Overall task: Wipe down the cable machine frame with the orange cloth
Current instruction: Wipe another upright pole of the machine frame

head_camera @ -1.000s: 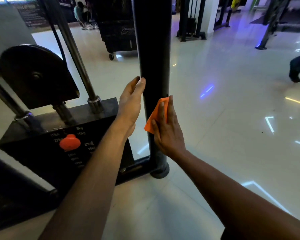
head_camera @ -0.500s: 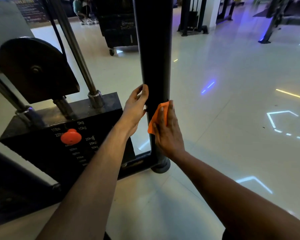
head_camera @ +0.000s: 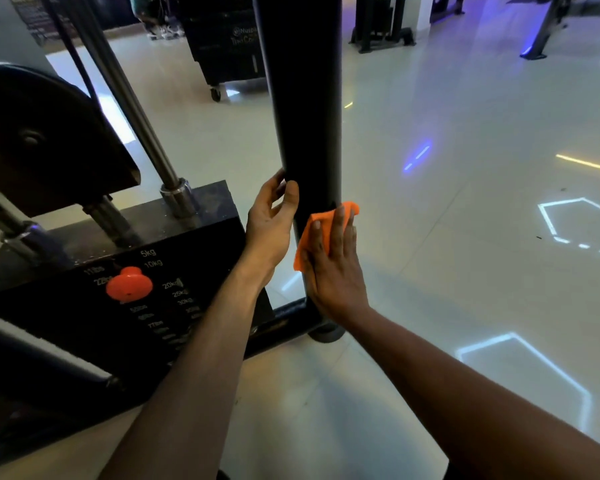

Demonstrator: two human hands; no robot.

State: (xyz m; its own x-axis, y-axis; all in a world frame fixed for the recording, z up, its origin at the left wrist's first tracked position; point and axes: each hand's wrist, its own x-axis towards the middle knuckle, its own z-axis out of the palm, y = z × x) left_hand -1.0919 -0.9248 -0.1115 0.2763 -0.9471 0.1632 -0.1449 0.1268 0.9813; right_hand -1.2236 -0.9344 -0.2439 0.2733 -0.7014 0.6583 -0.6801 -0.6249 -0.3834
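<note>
The cable machine's black upright post (head_camera: 302, 98) stands in the middle of the view and meets a base bar on the floor. My right hand (head_camera: 333, 268) presses the orange cloth (head_camera: 309, 233) flat against the lower part of the post, fingers straight and pointing up. The cloth shows above and left of the fingers. My left hand (head_camera: 271, 223) rests on the post's left side just above the cloth, with relaxed fingers touching the metal.
The black weight stack (head_camera: 94, 271) with an orange selector pin (head_camera: 129, 284) sits to the left, under chrome guide rods (head_camera: 132, 109) and a black pulley cover (head_camera: 39, 140). A wheeled black cart (head_camera: 229, 43) stands behind. Glossy tiled floor spreads to the right.
Both hands sit slightly lower in the view than before, and the cloth under my right hand has shifted a little right across the post. My head has tilted, bringing the view closer.
</note>
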